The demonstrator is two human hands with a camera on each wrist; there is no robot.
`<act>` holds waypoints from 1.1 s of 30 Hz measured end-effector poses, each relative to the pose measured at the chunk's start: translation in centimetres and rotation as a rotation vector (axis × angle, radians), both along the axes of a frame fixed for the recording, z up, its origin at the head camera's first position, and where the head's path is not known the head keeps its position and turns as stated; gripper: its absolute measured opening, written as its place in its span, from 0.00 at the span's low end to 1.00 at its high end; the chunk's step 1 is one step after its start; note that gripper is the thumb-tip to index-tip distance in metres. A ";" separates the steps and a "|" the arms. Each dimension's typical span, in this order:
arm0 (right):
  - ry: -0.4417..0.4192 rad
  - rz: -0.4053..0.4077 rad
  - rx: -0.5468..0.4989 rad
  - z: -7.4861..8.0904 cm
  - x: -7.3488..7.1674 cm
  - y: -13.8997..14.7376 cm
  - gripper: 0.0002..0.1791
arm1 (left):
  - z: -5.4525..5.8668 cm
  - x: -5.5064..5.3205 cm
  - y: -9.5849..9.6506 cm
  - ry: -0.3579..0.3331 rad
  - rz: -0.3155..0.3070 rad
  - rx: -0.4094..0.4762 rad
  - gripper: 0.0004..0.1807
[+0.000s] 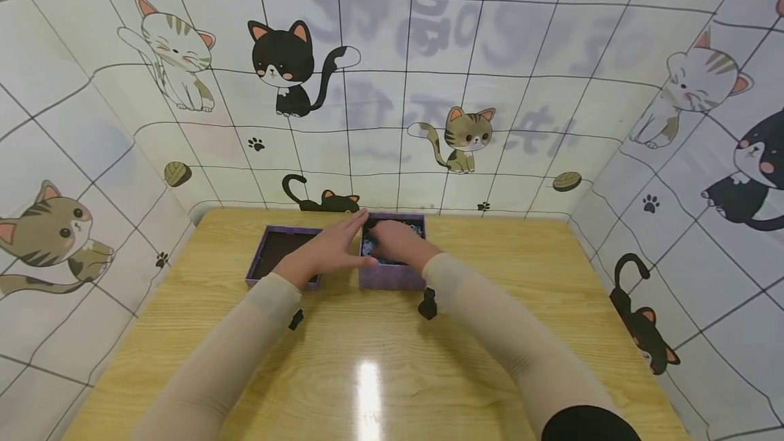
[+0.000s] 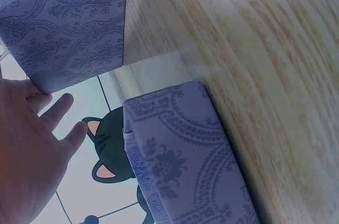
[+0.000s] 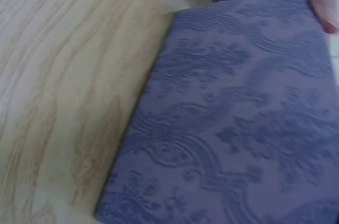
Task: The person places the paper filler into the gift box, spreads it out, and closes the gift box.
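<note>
A purple patterned box point(image 1: 392, 278) stands toward the back of the table. Small pale-blue pieces point(image 1: 368, 246) show inside against a dark interior; their kind is unclear. My right hand point(image 1: 401, 240) reaches down into the box, and its fingertips are hidden. At the box's left side is my left hand point(image 1: 327, 250), its fingers stretched toward the far left corner and its thumb near the front. In the left wrist view, the left hand point(image 2: 32, 144) has extended fingers at the box's edge. Beside the box lies a shallow purple lid point(image 1: 252, 264), inside up, partly covered by my left hand.
The light wood table point(image 1: 367, 339) is enclosed by white walls with cat drawings point(image 1: 284, 67). Small black items point(image 1: 429, 303) hang at both wrists. A black round shape point(image 1: 588, 424) covers part of the right sleeve at the bottom.
</note>
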State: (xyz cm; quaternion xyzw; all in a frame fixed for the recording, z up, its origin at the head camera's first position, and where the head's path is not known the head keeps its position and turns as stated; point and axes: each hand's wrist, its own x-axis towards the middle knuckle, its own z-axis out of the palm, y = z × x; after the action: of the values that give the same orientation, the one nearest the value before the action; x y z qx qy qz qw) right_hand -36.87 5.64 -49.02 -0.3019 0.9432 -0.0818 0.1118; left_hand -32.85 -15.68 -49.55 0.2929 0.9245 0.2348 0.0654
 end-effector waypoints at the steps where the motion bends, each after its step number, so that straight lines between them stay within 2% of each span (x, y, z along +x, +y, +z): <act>1: -0.011 0.004 -0.012 0.3 0.1 0.2 0.20 | 0.0 0.0 0.0 -0.003 0.001 0.001 0.66; 6: -0.032 0.000 -0.131 1.7 0.5 1.2 0.25 | -0.3 -0.3 -0.1 -0.016 0.001 0.009 0.68; 9: 0.025 0.006 -0.184 2.2 0.6 1.2 0.23 | -0.3 -0.4 -0.3 -0.022 0.010 0.022 0.68; 13: 0.079 0.013 -0.120 1.8 0.4 0.5 0.21 | -0.2 -0.3 -0.4 -0.030 0.011 0.034 0.67; 17: 0.039 0.010 -0.048 0.8 0.3 -0.1 0.17 | -0.2 -0.2 -0.2 -0.025 -0.008 0.030 0.67; 22: 0.038 0.021 -0.065 0.3 0.0 -0.2 0.12 | -0.1 -0.2 -0.1 -0.008 -0.004 0.032 0.67; 27: 0.001 0.028 -0.095 0.5 0.1 0.6 0.19 | -0.1 -0.1 0.1 -0.017 -0.008 0.037 0.65; 33: -0.002 0.030 -0.171 1.9 1.0 2.4 0.27 | -0.2 0.1 0.1 -0.028 0.002 0.063 0.65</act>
State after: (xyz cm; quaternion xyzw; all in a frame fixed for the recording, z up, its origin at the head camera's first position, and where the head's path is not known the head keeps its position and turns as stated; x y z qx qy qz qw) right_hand -35.88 8.01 -47.10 -0.3241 0.9281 -0.1609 0.0876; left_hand -32.71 -15.56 -49.78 0.2905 0.9161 0.2678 0.0687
